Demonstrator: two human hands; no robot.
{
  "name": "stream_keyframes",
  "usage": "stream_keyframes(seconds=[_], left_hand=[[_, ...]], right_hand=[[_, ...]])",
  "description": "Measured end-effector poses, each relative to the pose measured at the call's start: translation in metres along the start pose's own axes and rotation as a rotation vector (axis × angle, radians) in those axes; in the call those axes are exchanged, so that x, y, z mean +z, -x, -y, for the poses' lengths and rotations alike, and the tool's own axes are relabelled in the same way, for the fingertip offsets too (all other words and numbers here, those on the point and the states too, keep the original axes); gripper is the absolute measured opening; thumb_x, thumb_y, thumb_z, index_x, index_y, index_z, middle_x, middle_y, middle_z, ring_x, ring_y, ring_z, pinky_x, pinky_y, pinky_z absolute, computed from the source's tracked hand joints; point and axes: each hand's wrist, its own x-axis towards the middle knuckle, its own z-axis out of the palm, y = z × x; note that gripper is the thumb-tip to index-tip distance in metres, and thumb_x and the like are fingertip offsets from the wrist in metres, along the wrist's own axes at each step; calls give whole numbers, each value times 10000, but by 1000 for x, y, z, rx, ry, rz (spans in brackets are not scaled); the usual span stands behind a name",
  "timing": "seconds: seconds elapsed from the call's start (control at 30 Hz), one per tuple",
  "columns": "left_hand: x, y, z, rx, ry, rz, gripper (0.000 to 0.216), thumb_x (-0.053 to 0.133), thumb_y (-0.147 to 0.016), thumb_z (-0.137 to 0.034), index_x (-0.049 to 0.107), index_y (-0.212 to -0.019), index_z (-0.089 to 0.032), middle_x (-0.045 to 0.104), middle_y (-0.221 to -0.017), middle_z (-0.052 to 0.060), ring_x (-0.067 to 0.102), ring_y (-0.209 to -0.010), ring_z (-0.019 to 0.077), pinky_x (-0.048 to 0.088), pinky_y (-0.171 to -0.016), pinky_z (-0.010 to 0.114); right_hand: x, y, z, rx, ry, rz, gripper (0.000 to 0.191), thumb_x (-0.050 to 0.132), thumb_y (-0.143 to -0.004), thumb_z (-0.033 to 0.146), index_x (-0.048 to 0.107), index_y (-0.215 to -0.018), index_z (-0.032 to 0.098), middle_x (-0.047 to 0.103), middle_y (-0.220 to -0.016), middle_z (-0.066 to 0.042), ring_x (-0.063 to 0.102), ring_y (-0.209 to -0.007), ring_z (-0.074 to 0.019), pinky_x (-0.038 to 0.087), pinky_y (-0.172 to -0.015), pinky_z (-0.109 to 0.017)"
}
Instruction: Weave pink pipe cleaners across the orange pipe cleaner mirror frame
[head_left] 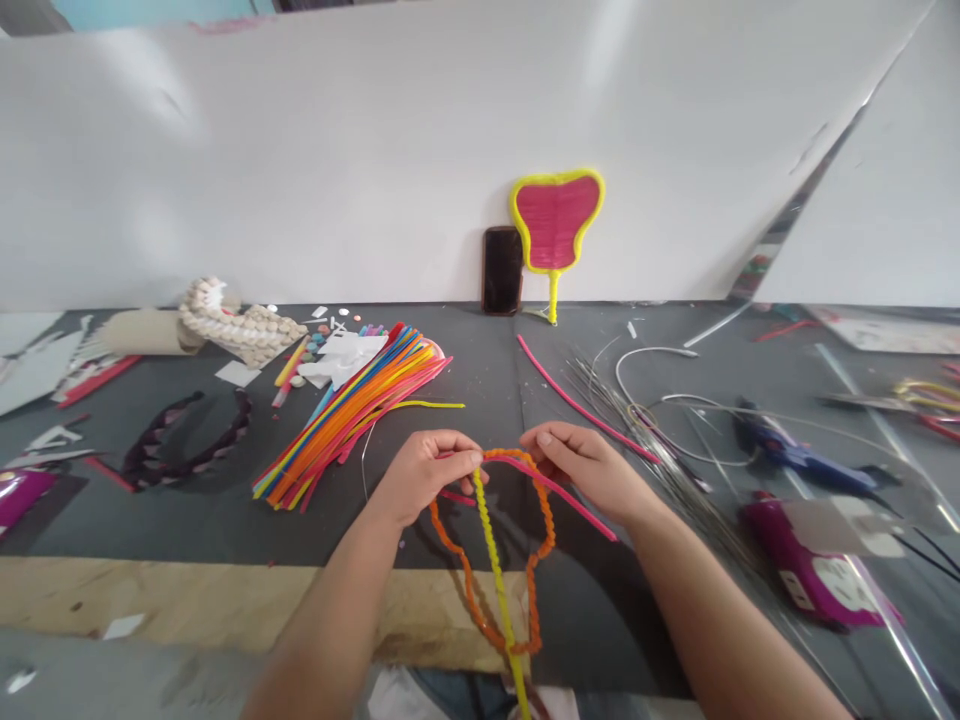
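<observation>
Between my hands hangs a loop of orange twisted pipe cleaner (546,520), a yellow twisted pipe cleaner (491,550) running down its middle and past its lower edge. A straight pink pipe cleaner (577,508) lies across the loop's top. My left hand (442,465) is closed in a pinch where the yellow, orange and pink strands meet. With thumb and fingers together, my right hand (574,455) grips the loop's upper right, by the pink pipe cleaner; its fingertips partly hide the contact. Just left lies a bundle of coloured pipe cleaners (352,425).
A pink fan with yellow edging (559,220) and a phone (502,270) lean against the white board. Wires (660,490), a glue gun (802,455), a magenta power strip (817,570) and scissors (885,402) lie right. A dark headband (184,465) lies left.
</observation>
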Motion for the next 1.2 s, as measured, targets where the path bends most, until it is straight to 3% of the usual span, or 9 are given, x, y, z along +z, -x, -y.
stream_keyframes(seconds=[0.13,0.33,0.57,0.9,1.2], left_hand=[[-3,0,1,14,61,14,154,664,-742,-301,675,-748,-148,701,-645,18,559,-505,77,447,-549,184],[-3,1,3,34,101,45,164,681,-739,-303,671,-757,-140,694,-633,15,557,-505,72,445,-543,178],[1,5,3,37,92,112,213,701,-724,-339,670,-777,-135,690,-626,23,580,-511,92,461,-531,192],[4,6,-1,66,66,134,202,710,-714,-332,677,-749,-135,661,-611,7,576,-509,91,471,-519,192],[6,8,-2,63,34,144,182,697,-724,-325,683,-745,-144,667,-615,4,576,-511,90,474,-526,191]], right_hand=[[3,2,3,119,-201,199,323,582,-849,449,628,-861,129,677,-777,-31,593,-586,-79,477,-569,-197],[7,2,-6,171,-460,343,306,649,-815,414,650,-833,108,680,-749,-54,620,-591,-93,466,-551,-187],[18,-1,-20,130,-690,546,369,722,-738,439,667,-771,76,622,-582,-41,573,-504,-101,441,-512,-209],[29,-2,-21,147,-784,516,340,794,-648,397,680,-726,87,584,-498,-12,473,-428,-80,337,-440,-214],[31,-4,-27,125,-744,506,280,781,-671,319,595,-628,113,560,-495,14,469,-416,-66,341,-431,-198]])
